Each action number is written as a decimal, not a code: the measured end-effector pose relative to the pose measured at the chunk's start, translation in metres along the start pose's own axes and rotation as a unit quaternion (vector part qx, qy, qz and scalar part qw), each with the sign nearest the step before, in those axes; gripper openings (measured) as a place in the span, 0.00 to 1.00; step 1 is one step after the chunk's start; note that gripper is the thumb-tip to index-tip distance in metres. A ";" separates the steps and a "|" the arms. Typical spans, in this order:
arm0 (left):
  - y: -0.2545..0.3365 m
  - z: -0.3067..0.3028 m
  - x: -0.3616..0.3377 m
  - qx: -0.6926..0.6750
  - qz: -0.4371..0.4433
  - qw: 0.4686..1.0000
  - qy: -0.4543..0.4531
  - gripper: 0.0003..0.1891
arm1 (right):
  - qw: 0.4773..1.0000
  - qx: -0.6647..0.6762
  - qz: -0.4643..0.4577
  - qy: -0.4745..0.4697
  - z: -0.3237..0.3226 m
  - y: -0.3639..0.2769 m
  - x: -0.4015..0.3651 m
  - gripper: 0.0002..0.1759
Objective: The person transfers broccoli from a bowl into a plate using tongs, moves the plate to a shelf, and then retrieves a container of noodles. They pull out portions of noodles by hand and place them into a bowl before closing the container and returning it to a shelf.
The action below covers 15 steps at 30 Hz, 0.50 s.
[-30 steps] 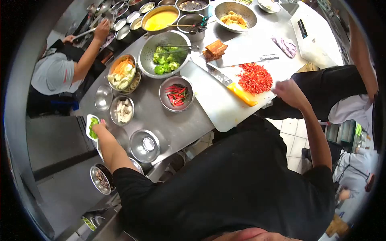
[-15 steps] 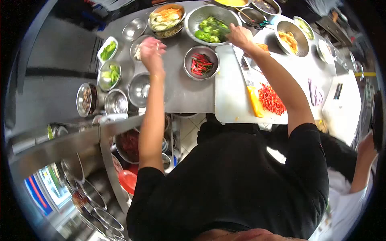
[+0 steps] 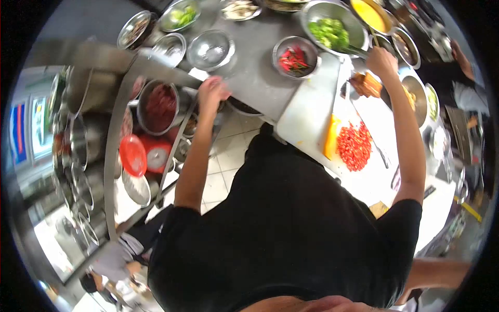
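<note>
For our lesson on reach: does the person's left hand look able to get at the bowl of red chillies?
Probably yes: the left hand seems empty, and only bare table shows between it and the bowl of red chillies.

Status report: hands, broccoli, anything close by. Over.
Left hand near table edge, seemingly empty. Right hand at utensil in broccoli bowl. Yellow-handled knife beside chopped red chillies.

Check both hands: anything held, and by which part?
Right hand appears to hold the tongs by the end outside the broccoli bowl; exact grip unclear. Left hand: nothing visible in it.
</note>
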<state>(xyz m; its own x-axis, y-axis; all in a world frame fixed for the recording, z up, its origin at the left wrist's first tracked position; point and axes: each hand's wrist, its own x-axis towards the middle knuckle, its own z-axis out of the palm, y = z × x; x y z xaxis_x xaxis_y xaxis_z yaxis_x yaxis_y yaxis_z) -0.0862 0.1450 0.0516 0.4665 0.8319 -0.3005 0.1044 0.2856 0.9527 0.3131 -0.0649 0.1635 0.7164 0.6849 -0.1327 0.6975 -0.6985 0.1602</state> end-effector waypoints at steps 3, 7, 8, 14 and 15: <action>0.024 0.024 0.008 0.045 0.104 0.993 -0.015 0.10 | 0.999 -0.004 -0.016 0.029 -0.002 0.000 -0.005 0.13; 0.144 0.076 -0.047 0.049 0.296 0.946 -0.120 0.07 | 0.985 -0.053 -0.004 0.164 0.049 0.045 0.005 0.10; 0.191 0.087 -0.069 0.112 0.384 0.906 -0.141 0.06 | 0.996 -0.006 0.021 0.091 0.022 0.040 -0.011 0.10; 0.361 0.174 -0.173 0.080 0.772 0.574 -0.260 0.10 | 0.987 0.089 0.068 0.113 0.000 0.039 -0.040 0.11; 0.380 0.192 -0.190 0.110 0.812 0.507 -0.268 0.12 | 0.988 0.081 0.071 0.112 -0.005 0.037 -0.048 0.11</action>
<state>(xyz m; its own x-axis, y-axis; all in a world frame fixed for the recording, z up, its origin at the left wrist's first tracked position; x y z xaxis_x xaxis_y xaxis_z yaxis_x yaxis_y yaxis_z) 0.0340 0.0044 0.4797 0.2603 -0.3798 0.8877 -0.7320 -0.6772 -0.0751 0.3043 -0.1221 0.1811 0.7976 0.5943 0.1030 0.5975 -0.8019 -0.0001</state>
